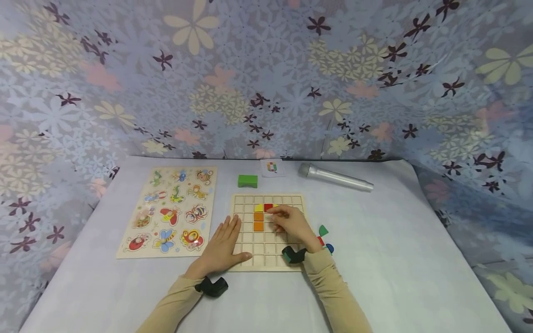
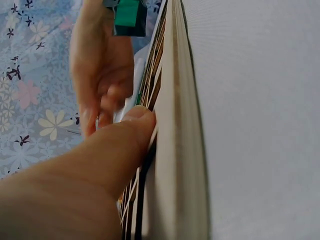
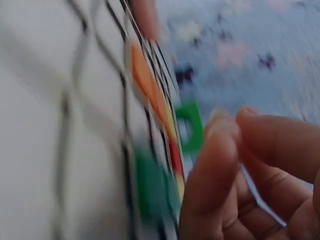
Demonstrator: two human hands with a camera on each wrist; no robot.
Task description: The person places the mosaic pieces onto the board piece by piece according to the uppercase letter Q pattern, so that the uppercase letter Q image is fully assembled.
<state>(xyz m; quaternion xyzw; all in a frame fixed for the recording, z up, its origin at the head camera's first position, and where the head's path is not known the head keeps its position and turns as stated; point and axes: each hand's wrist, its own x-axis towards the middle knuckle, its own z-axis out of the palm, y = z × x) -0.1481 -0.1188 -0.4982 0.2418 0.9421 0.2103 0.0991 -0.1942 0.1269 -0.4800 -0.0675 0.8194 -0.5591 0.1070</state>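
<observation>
My left hand (image 1: 222, 245) rests with straight fingers on the left edge of the wooden grid board (image 1: 250, 263), its thumb (image 2: 135, 125) along the near side. Over the board hovers my right hand (image 1: 291, 224), thumb and forefinger tips (image 3: 220, 132) close together near a red tile (image 1: 268, 207). No piece shows clearly between them. Left of the fingers lie a yellow tile (image 1: 259, 208) and two orange tiles (image 1: 258, 221) in a column. Another yellow piece (image 1: 276, 206) is partly hidden behind the hand. A blurred green piece (image 3: 152, 187) appears at the board in the right wrist view.
Green (image 1: 324, 230), red (image 1: 320, 240) and blue (image 1: 330, 248) pieces lie right of the board, partly behind my sleeve. Behind it stand a green block (image 1: 247, 181), a pattern card (image 1: 272, 168) and a silver microphone (image 1: 339, 178). An insect peg puzzle (image 1: 168, 212) lies left.
</observation>
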